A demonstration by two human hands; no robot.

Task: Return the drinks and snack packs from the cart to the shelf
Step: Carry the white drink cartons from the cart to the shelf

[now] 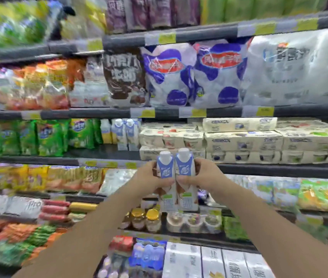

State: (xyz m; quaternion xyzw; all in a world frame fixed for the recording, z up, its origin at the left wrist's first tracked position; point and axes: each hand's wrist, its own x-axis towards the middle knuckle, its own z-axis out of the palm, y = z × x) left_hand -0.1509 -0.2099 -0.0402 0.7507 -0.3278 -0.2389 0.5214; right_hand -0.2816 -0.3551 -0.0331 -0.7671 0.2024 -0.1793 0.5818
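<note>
Two blue-and-white drink cartons with white caps stand upright side by side in front of the shelf. My left hand (149, 177) grips the left carton (166, 173) and my right hand (203, 175) grips the right carton (185, 171). The cartons touch each other. Two matching cartons (126, 133) stand on the shelf (107, 152) above and to the left, next to an open gap in front of them. The cart is not in view.
Stacked cream yogurt packs (239, 143) fill the shelf to the right of the gap. Green snack bags (49, 137) stand to its left. Large milk-powder bags (195, 75) sit one shelf up. Jars (145, 219) and boxed drinks (209, 261) lie below.
</note>
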